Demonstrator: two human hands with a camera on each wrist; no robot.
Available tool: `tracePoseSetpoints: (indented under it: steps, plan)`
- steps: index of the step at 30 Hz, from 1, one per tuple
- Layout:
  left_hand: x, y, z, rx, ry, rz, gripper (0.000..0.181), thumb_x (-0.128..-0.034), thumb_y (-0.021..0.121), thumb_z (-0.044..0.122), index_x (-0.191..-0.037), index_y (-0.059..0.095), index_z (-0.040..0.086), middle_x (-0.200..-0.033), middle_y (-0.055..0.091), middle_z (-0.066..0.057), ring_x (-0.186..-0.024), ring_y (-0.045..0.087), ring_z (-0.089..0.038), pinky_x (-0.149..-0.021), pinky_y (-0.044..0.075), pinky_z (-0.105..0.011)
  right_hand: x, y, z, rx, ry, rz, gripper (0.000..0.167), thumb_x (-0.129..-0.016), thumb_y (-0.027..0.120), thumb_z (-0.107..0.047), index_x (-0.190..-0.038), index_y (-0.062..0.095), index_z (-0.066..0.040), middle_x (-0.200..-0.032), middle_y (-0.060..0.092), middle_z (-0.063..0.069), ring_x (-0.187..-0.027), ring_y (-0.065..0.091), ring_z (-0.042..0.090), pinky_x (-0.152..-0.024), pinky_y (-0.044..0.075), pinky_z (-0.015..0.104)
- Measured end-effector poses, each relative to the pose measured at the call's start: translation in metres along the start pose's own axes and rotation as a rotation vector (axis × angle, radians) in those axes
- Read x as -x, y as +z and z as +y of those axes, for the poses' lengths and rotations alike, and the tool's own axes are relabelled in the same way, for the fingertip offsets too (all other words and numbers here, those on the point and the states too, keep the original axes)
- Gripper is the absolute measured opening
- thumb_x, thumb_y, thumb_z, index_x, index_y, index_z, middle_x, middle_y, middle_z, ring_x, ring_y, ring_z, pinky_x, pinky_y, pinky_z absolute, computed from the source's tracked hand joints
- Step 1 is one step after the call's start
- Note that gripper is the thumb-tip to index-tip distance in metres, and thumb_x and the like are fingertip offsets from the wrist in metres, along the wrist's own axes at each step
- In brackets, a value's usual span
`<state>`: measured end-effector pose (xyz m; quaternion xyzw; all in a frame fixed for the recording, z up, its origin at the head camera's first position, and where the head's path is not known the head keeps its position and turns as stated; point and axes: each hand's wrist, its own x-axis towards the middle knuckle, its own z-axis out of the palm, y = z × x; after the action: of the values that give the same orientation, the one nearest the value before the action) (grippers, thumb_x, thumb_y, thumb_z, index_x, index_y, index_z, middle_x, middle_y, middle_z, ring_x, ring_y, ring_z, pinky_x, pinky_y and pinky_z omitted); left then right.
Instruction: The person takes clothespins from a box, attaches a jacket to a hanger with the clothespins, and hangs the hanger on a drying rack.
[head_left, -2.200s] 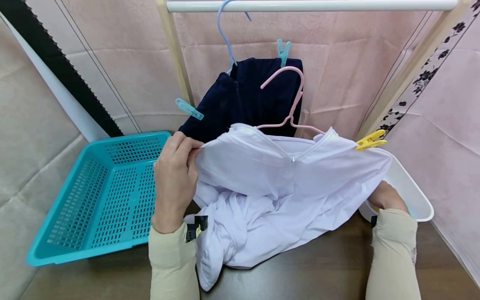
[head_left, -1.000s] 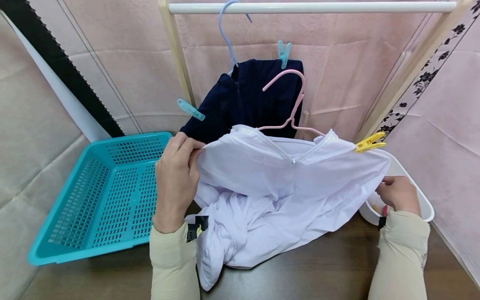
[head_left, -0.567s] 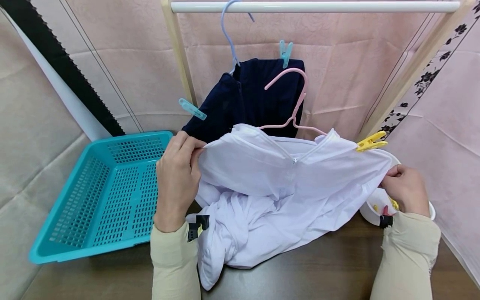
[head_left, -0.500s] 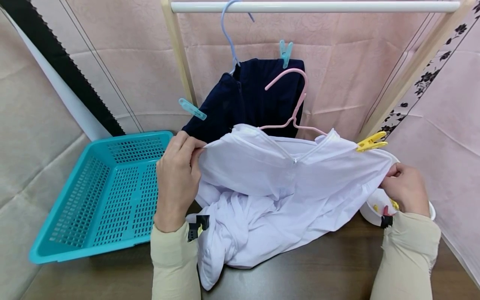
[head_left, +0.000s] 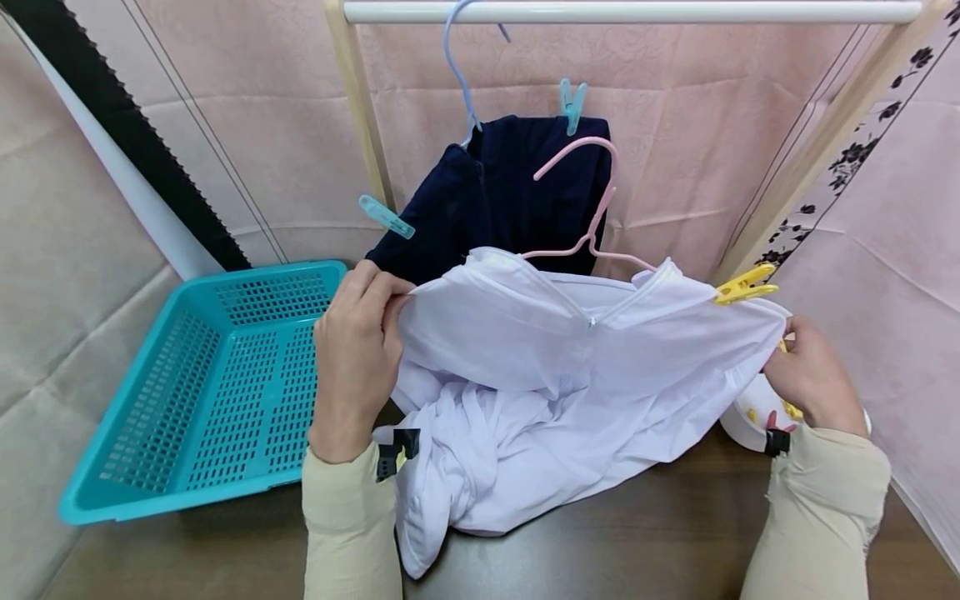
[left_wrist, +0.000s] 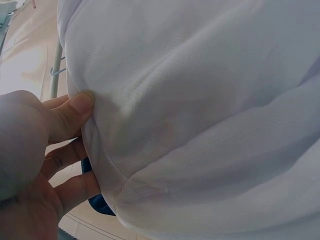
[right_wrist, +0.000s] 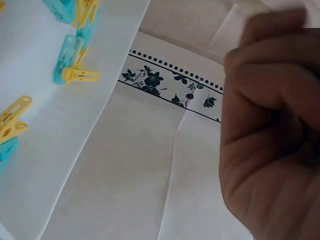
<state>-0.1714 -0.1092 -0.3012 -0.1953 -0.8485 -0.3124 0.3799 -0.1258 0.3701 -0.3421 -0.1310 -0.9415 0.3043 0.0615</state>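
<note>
A white zip-neck shirt (head_left: 570, 358) hangs bunched over a pink hanger (head_left: 592, 217). My left hand (head_left: 356, 358) pinches its left shoulder edge, thumb in front and fingers behind, as the left wrist view shows. A yellow clothespin (head_left: 746, 285) is clipped on the right shoulder. At the shirt's right end, my right hand (head_left: 813, 375) has curled fingers; a bit of yellow, apparently a clothespin (head_left: 784, 343), shows between thumb and forefinger. Most of it is hidden, and the right wrist view shows only the curled fingers.
A teal basket (head_left: 195, 500) stands left. Behind, a navy garment (head_left: 517, 192) with light-blue clothespins (head_left: 386, 217) hangs on a blue hanger (head_left: 455, 67) from a white rail (head_left: 637, 12). A white bin (head_left: 738, 429) under my right hand holds yellow and teal clothespins (right_wrist: 80, 75).
My right hand has come up out of the white bin to the shirt's right end. A bit of yellow now shows at its fingers. The left hand keeps its pinch.
</note>
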Motion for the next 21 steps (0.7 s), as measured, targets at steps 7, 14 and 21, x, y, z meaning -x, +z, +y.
tracePoseSetpoints:
  steps: [7, 14, 21]
  plan:
    - [0.0, -0.001, 0.001, -0.005, -0.006, -0.012, 0.014, -0.1014, 0.061, 0.009, -0.098, 0.072, 0.002, -0.092, 0.061, -0.011, -0.087, 0.061, -0.029, -0.068, 0.053, -0.042, 0.005, -0.008, -0.011, -0.147, 0.175, 0.147, 0.05, -0.107, 0.036, -0.05, -0.1, 0.054, -0.004, -0.078, 0.065, -0.004, -0.066, 0.053, 0.004, -0.054, 0.046, 0.028]
    - [0.0, 0.0, -0.001, 0.008, 0.001, -0.006, 0.016, -0.1021, 0.059, 0.01, -0.097, 0.072, 0.002, -0.092, 0.061, -0.011, -0.086, 0.061, -0.028, -0.068, 0.054, -0.042, 0.024, -0.022, -0.036, -0.31, 0.202, 0.279, 0.037, -0.11, 0.021, -0.044, -0.092, 0.041, -0.019, -0.077, 0.052, -0.017, -0.067, 0.052, 0.0, -0.061, 0.044, 0.02]
    - [-0.001, -0.001, -0.001, 0.015, 0.005, -0.005, 0.016, -0.1022, 0.059, 0.011, -0.097, 0.072, 0.003, -0.092, 0.062, -0.01, -0.086, 0.061, -0.028, -0.067, 0.053, -0.042, 0.045, -0.024, -0.073, -0.561, -0.035, 0.582, 0.022, -0.112, 0.027, -0.032, -0.098, 0.044, -0.028, -0.086, 0.045, -0.001, -0.055, 0.039, 0.009, -0.048, 0.03, 0.017]
